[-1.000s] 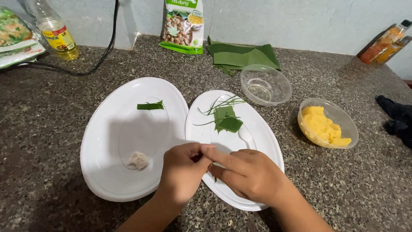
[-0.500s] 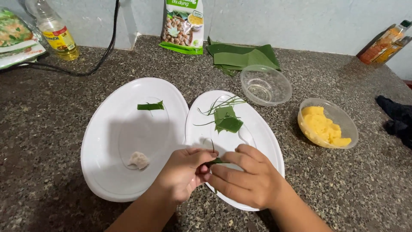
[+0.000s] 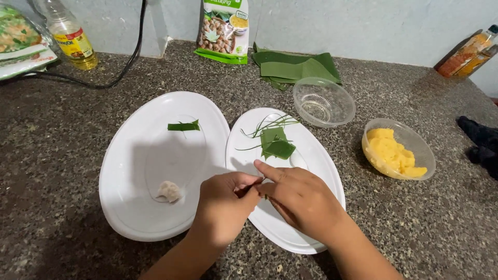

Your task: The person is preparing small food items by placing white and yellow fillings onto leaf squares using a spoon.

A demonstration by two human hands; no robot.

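My left hand (image 3: 225, 205) and my right hand (image 3: 298, 197) meet over the near part of the right white oval plate (image 3: 316, 155). Together their fingertips pinch a small green leaf piece, mostly hidden between them. Just beyond my hands, on that same plate, lie folded green leaf pieces (image 3: 276, 143) and thin green leaf strips (image 3: 270, 124). The left white oval plate (image 3: 135, 176) carries a small green leaf strip (image 3: 183, 126) and a small whitish lump (image 3: 169, 191).
A clear empty bowl (image 3: 323, 101) and a clear bowl of yellow paste (image 3: 397, 149) stand to the right. Folded green leaves (image 3: 298, 67), a food packet (image 3: 223, 31), an oil bottle (image 3: 66, 35), a black cable (image 3: 104, 78) and a dark cloth (image 3: 482, 142) lie around.
My hands have shifted slightly while working the small leaf piece between the fingertips; my right forefinger now points out to the left. The plates and bowls have not moved.
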